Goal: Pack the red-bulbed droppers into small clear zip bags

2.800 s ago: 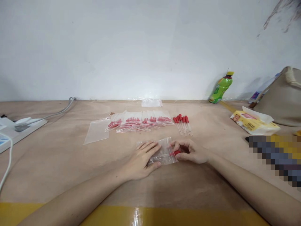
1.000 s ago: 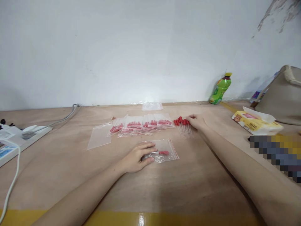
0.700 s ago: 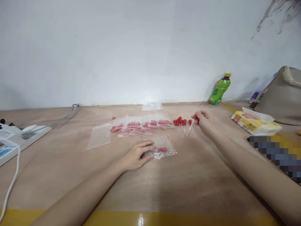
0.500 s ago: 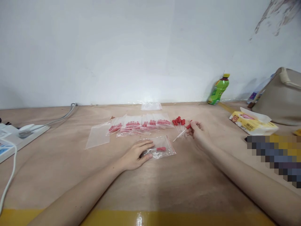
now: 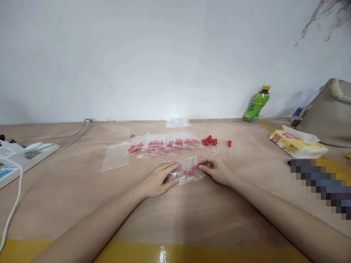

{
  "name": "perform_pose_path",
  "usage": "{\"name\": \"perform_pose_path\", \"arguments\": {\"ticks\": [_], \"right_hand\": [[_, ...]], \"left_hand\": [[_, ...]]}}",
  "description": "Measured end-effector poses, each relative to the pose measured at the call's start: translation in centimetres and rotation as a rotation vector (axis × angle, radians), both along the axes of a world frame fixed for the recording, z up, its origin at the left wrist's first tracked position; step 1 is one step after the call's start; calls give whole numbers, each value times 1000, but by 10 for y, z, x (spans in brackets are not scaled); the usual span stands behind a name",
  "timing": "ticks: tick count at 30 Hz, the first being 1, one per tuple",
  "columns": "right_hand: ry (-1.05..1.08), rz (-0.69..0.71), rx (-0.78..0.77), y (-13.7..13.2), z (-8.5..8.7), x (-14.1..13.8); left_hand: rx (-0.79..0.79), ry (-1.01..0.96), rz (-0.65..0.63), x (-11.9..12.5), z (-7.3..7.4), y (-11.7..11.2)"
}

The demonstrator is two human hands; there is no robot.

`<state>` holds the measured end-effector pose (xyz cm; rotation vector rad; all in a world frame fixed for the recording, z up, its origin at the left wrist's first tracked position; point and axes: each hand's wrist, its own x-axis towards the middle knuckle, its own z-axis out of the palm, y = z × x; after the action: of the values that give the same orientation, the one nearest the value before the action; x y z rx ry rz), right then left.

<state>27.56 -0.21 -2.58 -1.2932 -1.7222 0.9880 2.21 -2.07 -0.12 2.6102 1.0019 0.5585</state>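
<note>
My left hand (image 5: pixel 157 180) lies on a clear zip bag (image 5: pixel 179 179), its fingers stretched out and apart over the bag's left end. Inside the bag is one dropper with a red bulb (image 5: pixel 188 172). At the right-hand mouth of the bag, my right hand (image 5: pixel 215 170) pinches a second dropper by its red bulb (image 5: pixel 196 166); its tube points left into the bag. Several loose droppers (image 5: pixel 210 140) lie bunched behind my right hand. A single dropper (image 5: pixel 229 144) lies apart, to their right.
Filled zip bags (image 5: pixel 156 143) overlap in a row behind my hands, with a flat unfilled bag (image 5: pixel 115 157) to their left. More bags (image 5: pixel 177 123) lie by the wall. A tissue pack (image 5: pixel 298 144), green bottle (image 5: pixel 257 105) and beige bag (image 5: pixel 326 113) stand right; a power strip (image 5: pixel 41 155) sits left.
My right hand has moved left from the loose droppers to the bag's mouth, bringing a dropper with it. A lone dropper now shows where that hand was. My left hand has stayed on the bag.
</note>
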Motion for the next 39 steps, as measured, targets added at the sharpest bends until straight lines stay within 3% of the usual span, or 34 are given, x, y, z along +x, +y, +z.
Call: {"name": "perform_pose_path", "arguments": {"ticks": [2, 7, 13, 22, 25, 31, 34, 37, 39], "right_hand": [[-73, 4, 36, 2, 5, -2], [-188, 105, -38, 6, 16, 6], [-107, 204, 106, -3, 17, -5], [-227, 28, 247, -15, 23, -24], [-67, 9, 138, -16, 19, -27], [362, -51, -351, -18, 23, -24], [498, 41, -464, -15, 27, -18], [321, 1, -302, -3, 33, 4], [-36, -228, -7, 10, 37, 32]], "left_hand": [[2, 3, 2, 0, 0, 0], [-11, 1, 10, 0, 0, -1], [1, -12, -33, 0, -1, 0], [-4, -5, -9, 1, 1, -1], [-11, 3, -12, 1, 1, -1], [2, -17, -13, 2, 1, -1], [7, -28, -17, 2, 1, -1], [10, -30, -24, 1, 0, 0], [8, -21, -28, 1, -1, 0]]}}
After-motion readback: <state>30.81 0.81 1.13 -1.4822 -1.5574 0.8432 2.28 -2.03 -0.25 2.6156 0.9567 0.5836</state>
